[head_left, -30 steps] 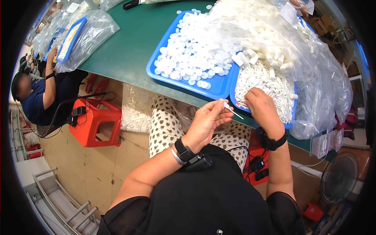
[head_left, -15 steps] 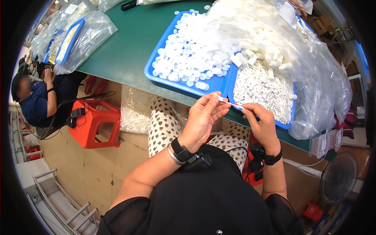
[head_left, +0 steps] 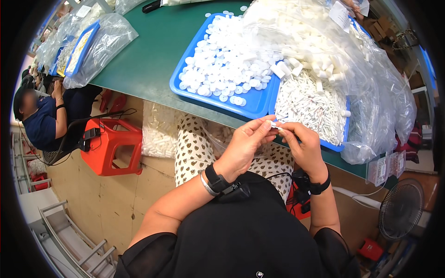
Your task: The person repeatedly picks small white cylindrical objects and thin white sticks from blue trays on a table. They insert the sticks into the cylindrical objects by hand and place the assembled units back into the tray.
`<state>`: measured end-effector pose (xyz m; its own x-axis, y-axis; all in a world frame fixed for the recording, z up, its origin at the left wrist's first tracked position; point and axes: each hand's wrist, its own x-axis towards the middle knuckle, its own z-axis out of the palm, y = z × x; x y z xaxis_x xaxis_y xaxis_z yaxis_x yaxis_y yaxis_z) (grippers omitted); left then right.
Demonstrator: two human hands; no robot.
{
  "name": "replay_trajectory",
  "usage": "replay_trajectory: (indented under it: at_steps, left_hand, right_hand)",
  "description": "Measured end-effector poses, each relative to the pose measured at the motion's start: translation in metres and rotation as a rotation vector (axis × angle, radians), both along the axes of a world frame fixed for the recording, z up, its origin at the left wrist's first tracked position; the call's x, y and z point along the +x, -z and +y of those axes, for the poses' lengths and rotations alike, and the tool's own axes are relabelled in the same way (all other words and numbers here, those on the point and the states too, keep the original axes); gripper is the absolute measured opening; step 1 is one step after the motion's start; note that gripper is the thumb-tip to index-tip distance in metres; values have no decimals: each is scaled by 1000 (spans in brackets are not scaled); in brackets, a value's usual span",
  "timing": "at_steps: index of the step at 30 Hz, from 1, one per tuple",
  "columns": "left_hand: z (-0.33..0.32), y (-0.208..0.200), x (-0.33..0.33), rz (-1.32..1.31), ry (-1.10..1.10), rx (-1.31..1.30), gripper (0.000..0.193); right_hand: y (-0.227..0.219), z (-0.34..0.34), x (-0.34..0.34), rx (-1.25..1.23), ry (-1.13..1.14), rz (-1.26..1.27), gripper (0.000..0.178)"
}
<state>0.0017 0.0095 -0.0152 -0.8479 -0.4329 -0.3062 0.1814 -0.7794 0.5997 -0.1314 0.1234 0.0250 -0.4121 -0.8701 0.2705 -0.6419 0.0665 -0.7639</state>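
Observation:
My left hand pinches a slim white stick-like piece between thumb and fingers, just off the table's near edge. From the other side my right hand closes its fingertips on the same piece, and the two hands almost touch. The fingers cover most of the piece, so its exact kind does not show. Right behind my hands lies a blue tray heaped with translucent white discs. To its right, a second blue tray holds many thin white sticks and a few thicker white cylinders.
A large clear bag of cream-white cylinders leans over both trays on the green table. A red stool and a person are at the left. A fan stands at the right.
My hands have come closer together, the left moving slightly right and down. The white piece, which stretched between them, is now mostly covered by my fingers.

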Motion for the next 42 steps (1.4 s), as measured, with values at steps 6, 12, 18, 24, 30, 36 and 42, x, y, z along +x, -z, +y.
replay_trajectory:
  at_steps: [6, 12, 18, 24, 30, 36, 42]
  left_hand:
    - [3, 0, -1, 22, 76, -55, 47]
    - [1, -4, -2, -83, 35, -44, 41]
    - [1, 3, 3, -30, 50, 45, 42]
    - [1, 14, 2, 30, 81, 24, 42]
    - [-4, 2, 3, 88, 30, -128, 41]
    - [-2, -3, -6, 189, 76, -343, 32]
    - [-1, -11, 3, 132, 8, -491, 29]
  right_hand:
    - [1, 3, -5, 266, 2, -725, 16]
    - [-13, -7, -21, 237, 59, -157, 22]
    - [0, -30, -141, 247, 362, 677, 16]
    - [16, -24, -156, 445, 425, 680, 28]
    - [-18, -9, -82, 148, 193, 194, 24]
    - [-30, -4, -2, 259, -15, -359, 18]
    - [-6, 5, -4, 118, -28, -851, 18]
